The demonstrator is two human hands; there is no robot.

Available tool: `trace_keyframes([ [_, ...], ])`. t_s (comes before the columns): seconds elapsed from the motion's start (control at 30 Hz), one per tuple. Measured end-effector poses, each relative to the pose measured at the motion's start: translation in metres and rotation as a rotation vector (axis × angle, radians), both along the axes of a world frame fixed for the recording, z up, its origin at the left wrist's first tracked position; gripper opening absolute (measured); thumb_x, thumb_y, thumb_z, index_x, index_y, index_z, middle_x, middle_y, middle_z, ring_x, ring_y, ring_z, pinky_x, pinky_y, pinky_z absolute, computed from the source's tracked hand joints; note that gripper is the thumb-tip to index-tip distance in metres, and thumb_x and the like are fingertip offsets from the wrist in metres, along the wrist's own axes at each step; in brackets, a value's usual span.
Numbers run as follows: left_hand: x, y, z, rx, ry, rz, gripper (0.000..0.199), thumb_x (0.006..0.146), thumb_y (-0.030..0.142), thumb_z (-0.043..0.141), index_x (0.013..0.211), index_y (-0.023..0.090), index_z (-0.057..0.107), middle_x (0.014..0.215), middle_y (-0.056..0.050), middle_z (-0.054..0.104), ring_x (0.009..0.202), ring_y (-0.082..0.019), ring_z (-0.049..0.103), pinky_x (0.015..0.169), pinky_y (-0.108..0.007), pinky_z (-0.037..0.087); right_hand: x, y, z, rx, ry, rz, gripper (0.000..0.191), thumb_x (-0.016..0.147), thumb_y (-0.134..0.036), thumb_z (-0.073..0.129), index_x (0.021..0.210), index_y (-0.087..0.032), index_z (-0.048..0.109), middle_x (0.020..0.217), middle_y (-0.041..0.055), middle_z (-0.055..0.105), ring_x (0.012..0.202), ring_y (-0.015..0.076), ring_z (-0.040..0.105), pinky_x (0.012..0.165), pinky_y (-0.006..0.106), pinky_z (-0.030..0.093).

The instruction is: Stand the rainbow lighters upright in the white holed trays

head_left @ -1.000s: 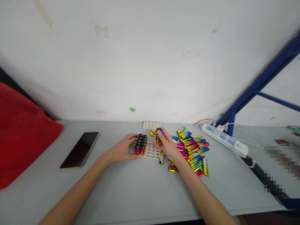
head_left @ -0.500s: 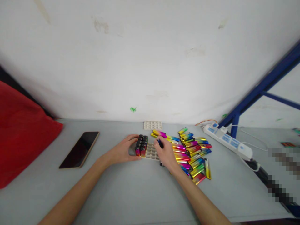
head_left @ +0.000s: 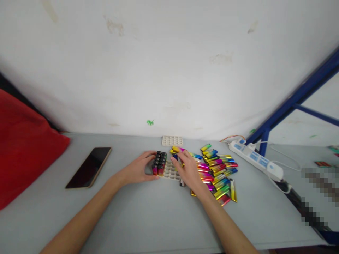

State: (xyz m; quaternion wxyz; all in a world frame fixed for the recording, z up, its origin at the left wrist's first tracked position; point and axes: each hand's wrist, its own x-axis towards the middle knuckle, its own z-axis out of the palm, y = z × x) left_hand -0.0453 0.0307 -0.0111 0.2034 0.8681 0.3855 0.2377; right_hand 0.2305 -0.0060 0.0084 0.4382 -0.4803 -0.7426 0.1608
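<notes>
Two rows of upright lighters (head_left: pixel 159 164) with black tops and shiny pink-red bodies stand in the left part of a pale tray with round holes (head_left: pixel 171 172). My left hand (head_left: pixel 137 168) grips the tray's left end, fingers behind and thumb in front of the lighters. Over the tray's right part, my right hand (head_left: pixel 188 169) pinches a lighter with a blue end (head_left: pixel 175 157), partly hidden by the fingers. Loose metallic lighters in rainbow colours (head_left: pixel 219 169) lie piled to the right of this hand.
A second pale holed tray (head_left: pixel 172 140) lies by the wall. On the left are a dark phone (head_left: pixel 89 167) and a red cloth (head_left: pixel 26 148). At the right, a white power strip (head_left: pixel 255 158) with cables lies by a blue metal frame (head_left: pixel 280 109).
My right hand has tilted and opened out slightly, so more of the blue-ended lighter shows at its fingertips. My left hand stays at the tray. The view has shifted a little.
</notes>
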Motion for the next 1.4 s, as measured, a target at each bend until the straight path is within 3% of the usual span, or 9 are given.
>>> trace_keyframes([
  [0.1, 0.0, -0.001, 0.001, -0.006, -0.005, 0.004, 0.075, 0.077, 0.051, 0.094, 0.14, 0.019, 0.07, 0.155, -0.02, 0.062, 0.145, -0.041, 0.061, 0.127, -0.058, 0.05, 0.002, 0.001, -0.004, -0.025, -0.086, -0.024, 0.038, 0.113, -0.048, 0.056, 0.089, -0.023, 0.071, 0.08, 0.0051, 0.071, 0.077, 0.024, 0.068, 0.076, 0.036, 0.055],
  [0.23, 0.001, -0.002, 0.002, -0.015, -0.014, 0.005, 0.075, 0.077, 0.053, 0.094, 0.139, 0.017, 0.071, 0.154, -0.021, 0.063, 0.144, -0.041, 0.061, 0.128, -0.057, 0.049, 0.001, 0.006, -0.011, 0.021, -0.106, -0.034, 0.023, 0.114, -0.037, 0.056, 0.117, -0.02, 0.071, 0.107, 0.0108, 0.08, 0.1, 0.027, 0.075, 0.091, 0.038, 0.058],
  [0.47, 0.004, -0.002, 0.004, -0.032, 0.021, 0.015, 0.075, 0.077, 0.053, 0.093, 0.139, 0.018, 0.07, 0.156, -0.02, 0.062, 0.146, -0.042, 0.06, 0.129, -0.054, 0.047, -0.001, 0.011, -0.013, -0.05, -0.332, 0.052, 0.014, 0.111, -0.023, 0.06, 0.123, -0.019, 0.068, 0.117, 0.0141, 0.079, 0.106, 0.0292, 0.076, 0.094, 0.043, 0.06],
  [0.77, 0.003, -0.001, 0.001, -0.02, 0.013, 0.011, 0.074, 0.077, 0.053, 0.092, 0.139, 0.02, 0.07, 0.158, -0.019, 0.061, 0.147, -0.041, 0.059, 0.129, -0.053, 0.047, 0.004, 0.006, -0.004, -0.019, -0.384, 0.057, 0.013, 0.111, -0.026, 0.058, 0.116, -0.018, 0.068, 0.116, 0.0156, 0.075, 0.107, 0.0312, 0.073, 0.096, 0.047, 0.06],
  [1.1, 0.003, 0.0, 0.001, -0.009, 0.011, 0.003, 0.075, 0.078, 0.051, 0.092, 0.141, 0.019, 0.068, 0.156, -0.019, 0.063, 0.145, -0.041, 0.06, 0.129, -0.054, 0.047, -0.002, 0.018, -0.012, -0.047, -0.453, 0.055, 0.007, 0.106, -0.022, 0.068, 0.111, -0.019, 0.073, 0.112, 0.0128, 0.075, 0.102, 0.0273, 0.072, 0.089, 0.04, 0.058],
  [1.27, 0.002, 0.0, -0.002, -0.004, 0.014, -0.007, 0.075, 0.08, 0.054, 0.09, 0.142, 0.02, 0.067, 0.157, -0.02, 0.061, 0.147, -0.042, 0.059, 0.129, -0.055, 0.047, 0.001, 0.01, -0.004, -0.024, -0.433, 0.006, 0.018, 0.107, -0.028, 0.069, 0.12, -0.018, 0.075, 0.122, 0.0157, 0.075, 0.116, 0.0308, 0.069, 0.101, 0.046, 0.055],
  [1.4, 0.001, 0.0, -0.002, -0.008, 0.013, 0.003, 0.077, 0.079, 0.056, 0.091, 0.141, 0.019, 0.067, 0.157, -0.021, 0.061, 0.146, -0.042, 0.059, 0.129, -0.056, 0.047, 0.031, 0.013, 0.005, 0.072, -0.383, -0.096, 0.031, 0.113, -0.031, 0.055, 0.137, -0.02, 0.072, 0.126, 0.0154, 0.074, 0.117, 0.0315, 0.067, 0.104, 0.047, 0.053],
])
